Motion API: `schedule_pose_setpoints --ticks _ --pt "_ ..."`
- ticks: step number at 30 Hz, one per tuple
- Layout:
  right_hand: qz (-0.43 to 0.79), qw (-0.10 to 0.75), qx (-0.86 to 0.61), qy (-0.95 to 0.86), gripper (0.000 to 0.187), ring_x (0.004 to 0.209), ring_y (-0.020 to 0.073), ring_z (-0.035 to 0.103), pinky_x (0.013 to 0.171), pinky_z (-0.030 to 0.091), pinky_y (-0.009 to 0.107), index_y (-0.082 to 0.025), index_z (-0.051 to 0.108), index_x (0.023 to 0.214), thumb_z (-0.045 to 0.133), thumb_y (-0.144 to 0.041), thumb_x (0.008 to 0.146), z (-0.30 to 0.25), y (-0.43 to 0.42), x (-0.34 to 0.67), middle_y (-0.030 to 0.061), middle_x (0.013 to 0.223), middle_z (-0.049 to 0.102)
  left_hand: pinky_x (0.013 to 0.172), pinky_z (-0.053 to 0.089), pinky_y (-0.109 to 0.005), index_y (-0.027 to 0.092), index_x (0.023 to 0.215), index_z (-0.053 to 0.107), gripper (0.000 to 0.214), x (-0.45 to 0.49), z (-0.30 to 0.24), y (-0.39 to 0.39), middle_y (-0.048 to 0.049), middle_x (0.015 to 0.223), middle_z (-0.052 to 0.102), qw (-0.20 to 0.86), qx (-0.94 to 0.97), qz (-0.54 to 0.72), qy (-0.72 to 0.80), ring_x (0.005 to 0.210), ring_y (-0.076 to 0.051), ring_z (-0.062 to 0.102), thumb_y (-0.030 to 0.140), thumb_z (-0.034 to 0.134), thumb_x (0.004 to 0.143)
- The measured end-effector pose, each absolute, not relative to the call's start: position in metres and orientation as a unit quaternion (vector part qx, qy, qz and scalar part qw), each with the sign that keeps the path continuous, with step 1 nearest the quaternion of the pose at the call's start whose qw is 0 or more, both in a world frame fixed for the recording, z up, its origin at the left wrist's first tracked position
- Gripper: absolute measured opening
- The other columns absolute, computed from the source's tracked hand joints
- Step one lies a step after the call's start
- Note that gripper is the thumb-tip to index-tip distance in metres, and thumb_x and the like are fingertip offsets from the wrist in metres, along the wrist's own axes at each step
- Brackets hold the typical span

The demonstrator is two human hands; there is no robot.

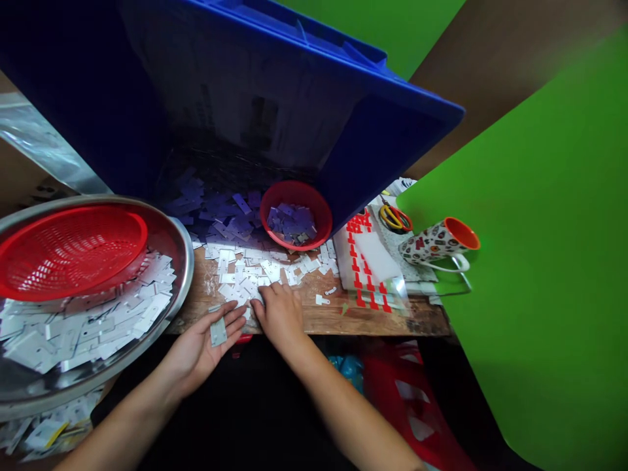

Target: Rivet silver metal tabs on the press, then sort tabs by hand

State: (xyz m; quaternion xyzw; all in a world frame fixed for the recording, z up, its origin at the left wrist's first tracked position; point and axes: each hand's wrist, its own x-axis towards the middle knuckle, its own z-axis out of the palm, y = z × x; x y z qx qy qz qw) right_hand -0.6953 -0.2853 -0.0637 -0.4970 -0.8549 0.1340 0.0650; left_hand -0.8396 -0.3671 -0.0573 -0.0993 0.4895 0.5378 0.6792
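My left hand (pixel 201 343) is turned palm up at the front of the wooden table, fingers apart, with a small flat metal plate (pixel 218 332) lying across it. Just to its right, my right hand (pixel 282 311) reaches down with curled fingers onto the scattered small plates (pixel 243 271). Whatever its fingertips pinch is hidden or too small to make out. These plates are thin, silvery rectangles, some with holes. Behind my hands stands a red bowl (pixel 296 247) with more such plates in it.
A steel basin (pixel 186 261) full of plates, with a red colander (pixel 73 252) on top, stands left. A large blue bin (pixel 392 124) rises over the table. On the right are a clear sheet with red shapes (pixel 360 288), scissors (pixel 395 219) and a patterned mug (pixel 426 245).
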Motion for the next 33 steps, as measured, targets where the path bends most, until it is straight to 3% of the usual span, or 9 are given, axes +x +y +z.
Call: schedule_pose_setpoints --ticks 7,11,17,24,33 --pt "0.157 0.105 -0.542 -0.819 0.021 0.097 0.0238 0.054 0.083 0.031 0.035 -0.022 0.062 0.104 0.055 -0.033 0.087 -0.071 -0.28 -0.695 0.006 0.099 0.065 0.082 0.056 -0.031 0.013 0.104 0.064 0.023 -0.838 -0.057 -0.361 -0.0153 0.125 0.062 0.688 -0.081 0.532 0.487 0.111 -0.024 0.061 0.016 0.052 0.085" --pt "0.181 0.126 -0.556 -0.801 0.011 0.091 0.021 0.056 0.079 0.03 0.033 -0.022 0.064 0.09 0.055 -0.029 0.088 -0.065 -0.287 -0.693 0.0032 0.089 0.066 0.084 0.056 -0.034 0.014 0.108 0.063 0.026 -0.838 -0.058 -0.362 -0.0144 0.126 0.061 0.692 -0.073 0.528 0.486 0.111 -0.024 0.061 0.016 0.052 0.085" --pt "0.258 0.14 -0.442 -0.848 0.019 0.087 0.0183 0.056 0.078 0.03 0.03 -0.027 0.064 0.099 0.061 -0.04 0.085 -0.055 -0.32 -0.692 -0.001 0.089 0.067 0.081 0.056 -0.043 0.016 0.11 0.062 0.027 -0.834 -0.059 -0.365 -0.0121 0.104 0.071 0.701 -0.076 0.537 0.463 0.089 -0.023 0.069 0.016 0.05 0.086" --pt "0.127 0.099 -0.576 -0.802 0.025 0.095 0.0243 0.052 0.081 0.029 0.035 -0.024 0.062 0.109 0.055 -0.037 0.089 -0.069 -0.295 -0.663 0.0057 0.099 0.065 0.085 0.054 -0.045 0.015 0.115 0.059 0.032 -0.838 -0.065 -0.365 -0.0154 0.106 0.07 0.687 -0.077 0.527 0.494 0.097 -0.027 0.067 0.018 0.055 0.084" --pt "0.06 0.09 -0.535 -0.838 0.02 0.087 0.0205 0.051 0.077 0.026 0.035 -0.023 0.068 0.092 0.052 -0.035 0.09 -0.077 -0.291 -0.662 0.0045 0.086 0.065 0.085 0.055 -0.043 0.017 0.113 0.059 0.028 -0.837 -0.06 -0.356 -0.0145 0.12 0.065 0.684 -0.077 0.549 0.474 0.104 -0.028 0.065 0.02 0.051 0.086"
